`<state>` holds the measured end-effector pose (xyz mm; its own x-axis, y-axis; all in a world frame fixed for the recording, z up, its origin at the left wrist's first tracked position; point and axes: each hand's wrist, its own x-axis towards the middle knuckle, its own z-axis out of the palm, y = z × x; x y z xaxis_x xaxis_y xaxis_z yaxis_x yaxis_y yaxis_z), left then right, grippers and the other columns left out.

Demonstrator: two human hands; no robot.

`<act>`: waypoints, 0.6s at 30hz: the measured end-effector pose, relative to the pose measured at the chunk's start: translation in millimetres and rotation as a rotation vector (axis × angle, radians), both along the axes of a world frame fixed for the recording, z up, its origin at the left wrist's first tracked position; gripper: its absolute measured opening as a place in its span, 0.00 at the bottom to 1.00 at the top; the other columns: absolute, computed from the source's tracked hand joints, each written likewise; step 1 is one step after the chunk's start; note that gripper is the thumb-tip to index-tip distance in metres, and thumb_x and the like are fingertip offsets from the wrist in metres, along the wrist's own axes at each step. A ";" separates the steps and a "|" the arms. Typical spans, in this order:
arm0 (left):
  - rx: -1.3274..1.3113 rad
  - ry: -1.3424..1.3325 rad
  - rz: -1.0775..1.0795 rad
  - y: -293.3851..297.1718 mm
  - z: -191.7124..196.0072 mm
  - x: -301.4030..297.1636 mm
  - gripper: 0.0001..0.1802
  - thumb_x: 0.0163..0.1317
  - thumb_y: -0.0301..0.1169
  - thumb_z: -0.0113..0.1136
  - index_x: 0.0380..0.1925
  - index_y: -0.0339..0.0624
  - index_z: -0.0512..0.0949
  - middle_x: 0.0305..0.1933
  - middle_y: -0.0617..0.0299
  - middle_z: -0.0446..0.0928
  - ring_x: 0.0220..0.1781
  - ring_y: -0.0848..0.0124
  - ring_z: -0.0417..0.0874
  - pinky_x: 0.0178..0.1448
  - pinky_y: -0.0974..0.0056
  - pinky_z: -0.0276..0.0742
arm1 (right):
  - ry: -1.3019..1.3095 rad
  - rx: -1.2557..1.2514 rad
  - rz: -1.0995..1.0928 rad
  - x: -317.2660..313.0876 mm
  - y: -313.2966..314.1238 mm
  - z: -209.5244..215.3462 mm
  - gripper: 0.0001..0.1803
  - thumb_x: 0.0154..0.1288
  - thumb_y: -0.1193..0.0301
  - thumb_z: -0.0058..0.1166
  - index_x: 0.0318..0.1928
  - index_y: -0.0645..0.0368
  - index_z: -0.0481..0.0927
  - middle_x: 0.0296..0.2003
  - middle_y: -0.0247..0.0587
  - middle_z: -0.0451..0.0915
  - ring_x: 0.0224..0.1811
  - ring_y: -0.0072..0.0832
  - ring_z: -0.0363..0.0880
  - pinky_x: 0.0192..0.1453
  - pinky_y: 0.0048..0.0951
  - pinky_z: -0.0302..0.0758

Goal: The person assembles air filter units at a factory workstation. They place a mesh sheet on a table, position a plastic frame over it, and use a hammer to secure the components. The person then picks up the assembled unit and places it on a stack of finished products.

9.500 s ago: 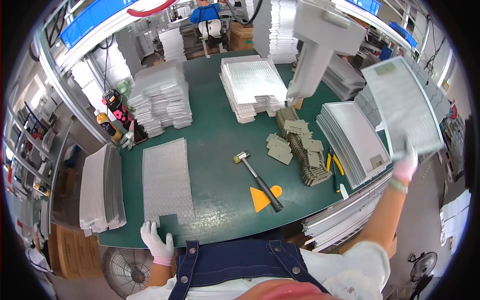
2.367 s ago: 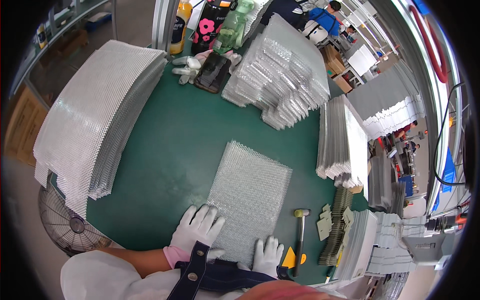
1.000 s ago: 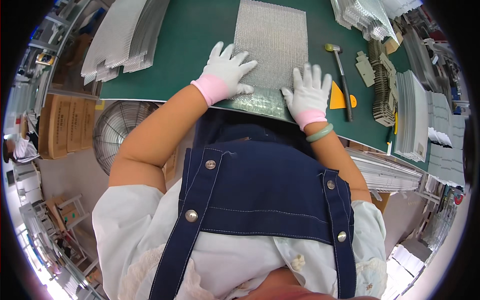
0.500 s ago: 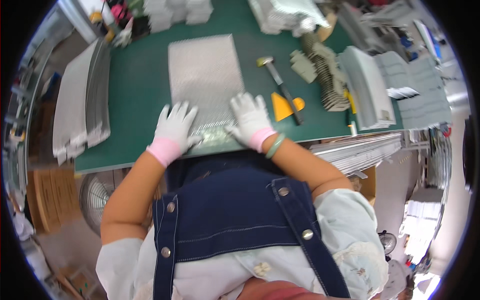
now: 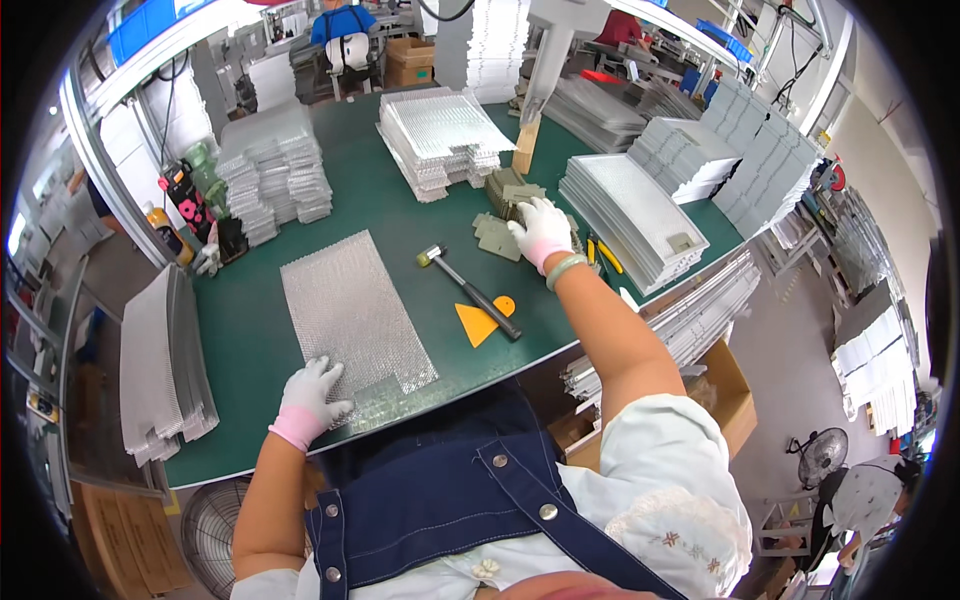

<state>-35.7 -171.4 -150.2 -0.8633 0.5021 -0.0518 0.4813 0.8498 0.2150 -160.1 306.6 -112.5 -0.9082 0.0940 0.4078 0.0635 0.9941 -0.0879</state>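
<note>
On green matting: dimpled foil sheet (image 5: 352, 313) under gloved left hand (image 5: 306, 398).

1. We only get one view here: a head cam, worn on the person, looking steeply down and forward over the green table (image 5: 400, 215).
2. It's a wide fisheye, so the table edges and racks bend toward the rim, and the corners go black.
3. It sits close to the body: the denim apron (image 5: 450, 510) fills the bottom, and both forearms come in from the lower edge.
4. The left hand (image 5: 308, 400) shows near, low left; the right hand (image 5: 541, 230) sits farther out, centre-right.
5. The far end of the table and the shop behind it crowd the top rim, small and curved.
6. With just one view, no overlap to compare.
</note>
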 end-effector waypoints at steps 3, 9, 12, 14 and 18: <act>-0.008 0.005 0.000 -2.2 -5.7 -1.7 0.41 0.49 0.50 0.72 0.62 0.46 0.75 0.71 0.46 0.67 0.73 0.52 0.66 0.74 0.53 0.63 | -0.015 0.064 -0.137 -25.8 5.5 5.6 0.37 0.59 0.49 0.62 0.66 0.50 0.71 0.64 0.44 0.69 0.70 0.40 0.62 0.69 0.46 0.63; -0.017 -0.021 0.042 0.4 -2.6 -0.9 0.41 0.47 0.51 0.73 0.62 0.46 0.76 0.70 0.48 0.68 0.73 0.52 0.66 0.75 0.53 0.62 | -0.371 -0.024 -0.283 -59.5 6.5 15.3 0.34 0.62 0.55 0.60 0.67 0.47 0.68 0.67 0.43 0.66 0.69 0.41 0.67 0.66 0.49 0.67; -0.007 -0.016 0.036 2.9 0.0 -1.7 0.41 0.47 0.50 0.73 0.61 0.46 0.77 0.70 0.48 0.69 0.73 0.53 0.67 0.75 0.54 0.63 | -0.393 0.037 -0.306 -72.5 14.9 15.6 0.20 0.66 0.63 0.54 0.58 0.49 0.76 0.60 0.41 0.75 0.62 0.39 0.77 0.58 0.45 0.73; 0.002 0.002 0.029 -0.1 0.3 -1.5 0.40 0.47 0.50 0.73 0.60 0.45 0.77 0.69 0.48 0.70 0.72 0.52 0.68 0.74 0.53 0.63 | -0.394 0.079 -0.299 -71.7 13.6 19.3 0.17 0.67 0.65 0.52 0.56 0.49 0.79 0.57 0.39 0.78 0.60 0.38 0.79 0.56 0.44 0.74; 0.050 0.053 0.010 1.1 1.6 4.7 0.38 0.47 0.50 0.73 0.58 0.46 0.79 0.67 0.49 0.72 0.69 0.53 0.70 0.73 0.52 0.65 | -0.296 0.047 -0.296 -66.2 17.1 31.9 0.14 0.68 0.67 0.48 0.49 0.50 0.83 0.44 0.38 0.86 0.50 0.38 0.85 0.52 0.41 0.76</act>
<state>-31.0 -170.3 -148.6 -0.8691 0.4943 0.0192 0.4848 0.8433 0.2319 -226.3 323.7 -80.5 -0.9234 0.3558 0.1438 0.3625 0.9317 0.0222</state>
